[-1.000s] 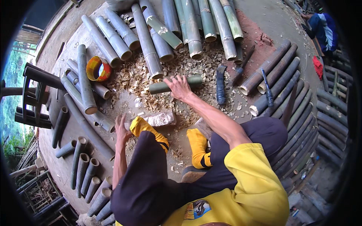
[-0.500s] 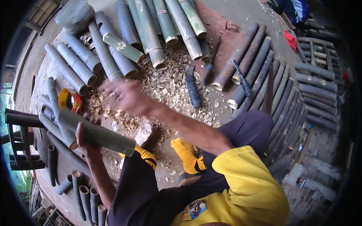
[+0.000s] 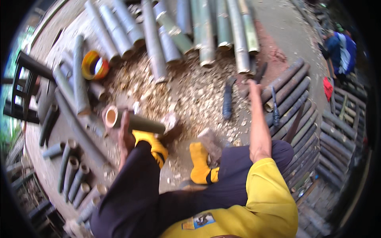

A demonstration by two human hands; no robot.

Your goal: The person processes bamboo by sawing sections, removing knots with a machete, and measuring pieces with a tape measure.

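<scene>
Bamboo tube [image 3: 135, 122] in left hand [image 3: 124, 137]; right hand [image 3: 254, 88] reaches out.

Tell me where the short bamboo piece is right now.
In the head view, left of centre: the short bamboo piece is gripped in the left hand, above the left knee, near the yellow sock.

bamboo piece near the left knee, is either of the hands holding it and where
The left hand holds the short bamboo piece near its open cut end, lifted above the ground. The right hand reaches toward a dark tool; whether it grips it cannot be told.
</scene>
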